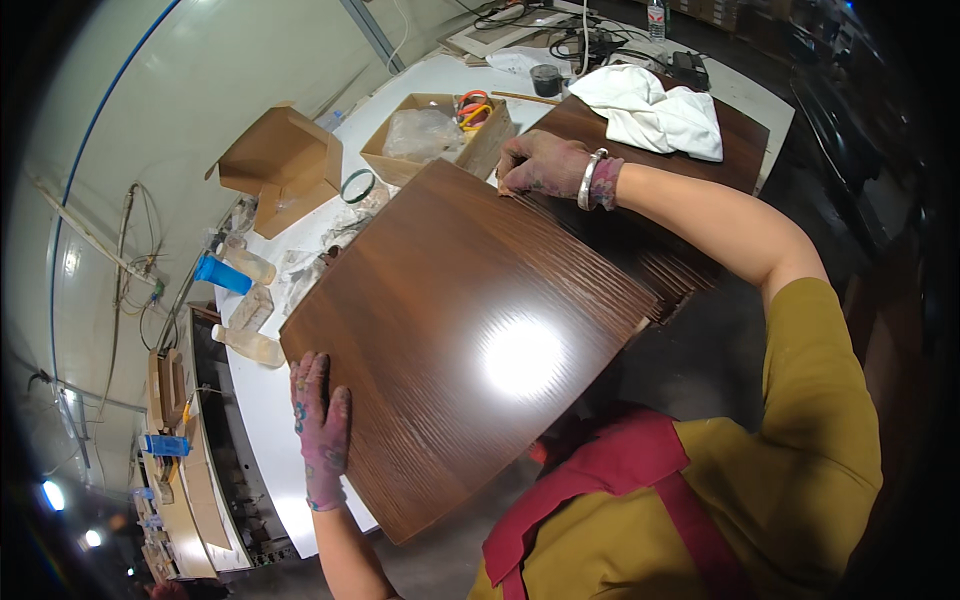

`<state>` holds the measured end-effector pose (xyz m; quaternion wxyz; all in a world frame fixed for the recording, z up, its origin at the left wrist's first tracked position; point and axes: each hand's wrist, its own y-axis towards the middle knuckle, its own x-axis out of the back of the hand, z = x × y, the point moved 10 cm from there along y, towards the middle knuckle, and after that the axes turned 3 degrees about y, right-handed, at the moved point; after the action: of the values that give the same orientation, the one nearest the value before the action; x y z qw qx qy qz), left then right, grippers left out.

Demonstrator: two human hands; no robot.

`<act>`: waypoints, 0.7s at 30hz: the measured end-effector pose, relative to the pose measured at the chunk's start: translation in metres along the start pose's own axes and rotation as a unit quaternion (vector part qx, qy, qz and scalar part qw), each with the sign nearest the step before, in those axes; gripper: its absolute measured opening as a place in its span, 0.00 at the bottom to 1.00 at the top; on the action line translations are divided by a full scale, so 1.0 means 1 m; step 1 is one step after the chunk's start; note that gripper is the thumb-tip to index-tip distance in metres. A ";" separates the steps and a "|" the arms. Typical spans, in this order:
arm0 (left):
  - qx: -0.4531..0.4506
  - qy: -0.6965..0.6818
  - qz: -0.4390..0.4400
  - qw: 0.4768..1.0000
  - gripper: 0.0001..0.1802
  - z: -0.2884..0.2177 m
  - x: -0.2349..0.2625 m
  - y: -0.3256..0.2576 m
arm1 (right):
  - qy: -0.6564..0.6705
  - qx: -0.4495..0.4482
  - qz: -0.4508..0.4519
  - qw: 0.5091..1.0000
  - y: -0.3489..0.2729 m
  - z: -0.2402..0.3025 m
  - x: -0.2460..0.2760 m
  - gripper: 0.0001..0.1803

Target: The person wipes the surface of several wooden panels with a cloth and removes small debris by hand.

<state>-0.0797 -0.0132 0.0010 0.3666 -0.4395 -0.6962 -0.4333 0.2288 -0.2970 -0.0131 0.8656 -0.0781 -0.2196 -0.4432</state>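
White table (pixel 258 410), glossy brown panel (pixel 430 290) mid-view over its edge, gloved left hand (pixel 322 435) with fingers outstretched at the panel's eight o'clock, gloved right hand (pixel 550 168) curled at one o'clock, grip unclear

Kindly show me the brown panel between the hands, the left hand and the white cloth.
Brown panel (pixel 450 345): head view, middle of its upper face.
Left hand (pixel 322 430): head view, back of the glove.
White cloth (pixel 650 110): head view, folds near its middle.
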 end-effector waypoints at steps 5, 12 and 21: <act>0.003 0.006 0.001 1.000 0.25 -0.002 -0.001 -0.002 | -0.001 -0.015 0.027 1.000 -0.066 0.005 0.007 0.07; -0.032 0.019 0.000 0.999 0.24 -0.003 -0.005 0.001 | -0.060 -0.018 -0.004 0.998 -0.169 0.018 0.030 0.09; -0.124 0.191 -0.005 0.974 0.22 -0.023 0.001 -0.008 | 0.063 -0.036 -0.202 0.977 -0.288 0.026 0.046 0.13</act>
<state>-0.0844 -0.0363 0.0077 0.4332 -0.3868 -0.5567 -0.5939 0.0134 -0.4932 0.0138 0.7672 -0.0349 -0.1600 -0.6201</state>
